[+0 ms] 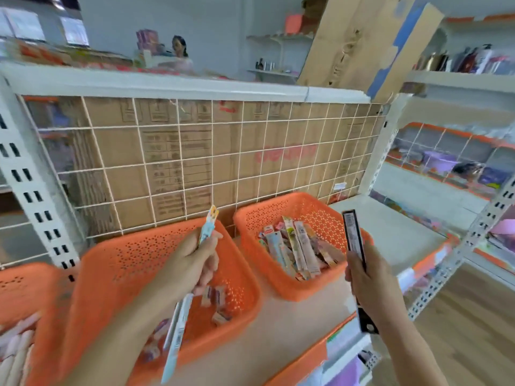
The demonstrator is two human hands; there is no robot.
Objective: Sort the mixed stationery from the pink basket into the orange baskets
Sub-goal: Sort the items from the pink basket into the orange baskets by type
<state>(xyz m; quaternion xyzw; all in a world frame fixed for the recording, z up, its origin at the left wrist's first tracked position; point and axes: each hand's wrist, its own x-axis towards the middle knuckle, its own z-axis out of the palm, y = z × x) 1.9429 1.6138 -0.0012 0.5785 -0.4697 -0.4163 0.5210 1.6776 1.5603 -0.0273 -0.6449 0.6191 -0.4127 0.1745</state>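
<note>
My left hand [192, 263] grips a long pale-blue packaged pen [178, 330] with a cartoon card top, held over the middle orange basket [133, 254], which holds a few small erasers [214, 295]. My right hand [365, 277] grips a long black packaged ruler-like item [353, 238], upright, just right of the right orange basket [306, 207]. That basket holds several slim packaged pens [295, 249]. The pink basket is not in view.
A third orange basket [19, 282] sits at the far left with pale pink items [14, 346] below it. A wire grid [195, 162] backed by cardboard boxes closes the shelf's rear. More shelving stands at the right, over a wooden floor. A person is beyond the shelf top.
</note>
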